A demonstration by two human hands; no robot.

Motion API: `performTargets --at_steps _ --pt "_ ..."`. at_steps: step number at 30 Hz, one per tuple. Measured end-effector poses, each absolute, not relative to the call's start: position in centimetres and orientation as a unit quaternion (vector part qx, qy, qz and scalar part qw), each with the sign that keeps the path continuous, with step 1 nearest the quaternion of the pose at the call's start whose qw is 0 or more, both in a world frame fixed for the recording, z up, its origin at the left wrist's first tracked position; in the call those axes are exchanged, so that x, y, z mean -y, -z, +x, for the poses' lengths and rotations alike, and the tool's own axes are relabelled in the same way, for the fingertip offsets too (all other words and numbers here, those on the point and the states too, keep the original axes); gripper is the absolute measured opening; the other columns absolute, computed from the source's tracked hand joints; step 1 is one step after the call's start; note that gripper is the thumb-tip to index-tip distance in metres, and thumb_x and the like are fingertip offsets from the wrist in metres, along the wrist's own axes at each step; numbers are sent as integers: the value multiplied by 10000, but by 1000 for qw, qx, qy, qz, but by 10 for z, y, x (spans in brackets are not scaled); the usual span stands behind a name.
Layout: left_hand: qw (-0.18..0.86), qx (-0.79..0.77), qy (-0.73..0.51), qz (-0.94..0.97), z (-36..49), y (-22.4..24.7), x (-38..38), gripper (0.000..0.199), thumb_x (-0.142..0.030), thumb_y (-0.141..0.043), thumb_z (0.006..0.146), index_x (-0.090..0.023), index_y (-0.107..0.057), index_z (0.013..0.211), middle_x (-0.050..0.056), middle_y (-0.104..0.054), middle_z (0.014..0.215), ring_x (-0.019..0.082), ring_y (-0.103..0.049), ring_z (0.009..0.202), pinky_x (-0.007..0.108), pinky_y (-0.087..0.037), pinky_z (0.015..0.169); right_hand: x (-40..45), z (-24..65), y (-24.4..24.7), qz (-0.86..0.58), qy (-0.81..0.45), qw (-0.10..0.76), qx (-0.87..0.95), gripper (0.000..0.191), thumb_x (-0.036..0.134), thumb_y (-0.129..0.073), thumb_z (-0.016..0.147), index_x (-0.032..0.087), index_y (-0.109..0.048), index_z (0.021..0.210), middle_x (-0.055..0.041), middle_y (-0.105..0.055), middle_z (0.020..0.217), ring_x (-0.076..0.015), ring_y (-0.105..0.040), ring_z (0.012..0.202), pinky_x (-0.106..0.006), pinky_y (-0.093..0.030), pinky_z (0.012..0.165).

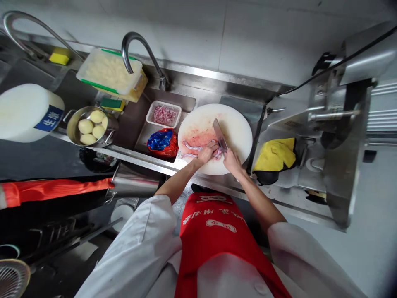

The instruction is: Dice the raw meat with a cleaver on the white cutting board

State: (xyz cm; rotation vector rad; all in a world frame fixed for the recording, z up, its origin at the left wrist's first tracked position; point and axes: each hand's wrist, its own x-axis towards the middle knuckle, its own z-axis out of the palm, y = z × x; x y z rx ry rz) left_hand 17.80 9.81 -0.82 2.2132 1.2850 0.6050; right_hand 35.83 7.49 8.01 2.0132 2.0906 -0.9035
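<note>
A round white cutting board (238,128), smeared with blood on its left half, lies over the sink counter. Long, thin strips of raw pinkish meat (194,147) stretch across its lower left part. My left hand (207,153) is closed on the meat's right end, pressing it to the board, with the fingertips partly hidden. Close beside it, my right hand (231,160) grips the handle of a cleaver (219,134). The cleaver's blade points up and left, just right of my left fingers. Whether its edge touches the meat I cannot tell.
Left of the board sit a white basket of chopped meat (164,115) and a red and blue plastic bag (161,142). Farther left are a pot of peeled potatoes (93,126) and a lidded tub (108,70). A faucet (142,39) arches behind; a slicing machine with a yellow cloth (276,154) stands right.
</note>
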Motion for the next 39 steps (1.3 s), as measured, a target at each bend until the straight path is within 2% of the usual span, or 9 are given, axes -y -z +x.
performTargets --at_steps 2,6,11,14,21,26,30,33,39 --pt "253 -469 -238 812 175 6 -95 231 -237 -442 1019 -160 -660 1024 100 -646 1054 210 -598 1043 368 -512 963 -96 359 -77 656 310 23 -688 242 232 -490 976 133 -584 1176 -167 -712 1104 -249 -684 1019 -265 -460 779" --pt "247 -475 -255 805 169 1 -83 217 -253 -483 1008 -152 -661 1079 130 -650 1142 239 -593 1135 437 -505 1017 -112 387 -80 652 373 19 -660 258 296 -490 985 146 -601 1163 -112 -737 968 -218 -704 835 -251 -459 681" --pt "247 -497 -268 788 169 -3 -74 237 -276 -492 1008 -156 -661 1122 137 -651 1172 245 -592 1168 457 -495 1043 -104 381 -86 670 284 -27 -685 261 287 -440 1003 139 -576 1170 -162 -719 1069 -253 -683 995 -272 -451 767" --pt "254 -498 -266 785 170 -4 -75 248 -274 -484 1011 -148 -661 1131 146 -648 1174 247 -587 1168 450 -499 1028 -107 357 -87 671 273 -41 -688 295 318 -389 1026 138 -545 1200 -165 -719 1066 -256 -681 992 -280 -442 779" --pt "248 -500 -248 792 170 3 -79 257 -282 -458 1027 -147 -651 1130 123 -644 1155 219 -577 1162 399 -476 1040 -99 348 -79 674 282 23 -682 304 281 -361 1036 115 -545 1213 -175 -704 1107 -255 -675 1032 -287 -442 813" --pt "263 -515 -219 786 171 1 -80 244 -274 -482 1012 -152 -640 1152 122 -643 1166 238 -571 1159 412 -471 1034 -76 351 -88 671 284 109 -676 286 258 -368 1036 126 -543 1220 -167 -703 1090 -248 -686 1020 -291 -452 813" --pt "281 -514 -197 786 171 -6 -83 301 -275 -528 986 -160 -594 1256 129 -629 1197 258 -556 1175 432 -462 1041 -87 335 -91 666 270 107 -687 282 244 -396 1025 118 -528 1240 -178 -690 1130 -248 -672 1063 -289 -455 830" --pt "274 -525 -165 789 172 -8 -88 248 -256 -512 986 -181 -624 1194 121 -626 1166 262 -554 1157 434 -466 1024 -88 342 -91 658 266 104 -696 279 264 -381 1033 121 -534 1219 -172 -696 1108 -252 -676 1054 -296 -455 830" --pt "256 -498 -105 822 174 -8 -92 195 -163 -528 954 -165 -641 1112 117 -642 1096 253 -571 1101 405 -457 1019 -70 361 -95 656 284 150 -683 258 235 -400 1018 116 -551 1191 -174 -715 1038 -263 -695 1009 -304 -453 811"
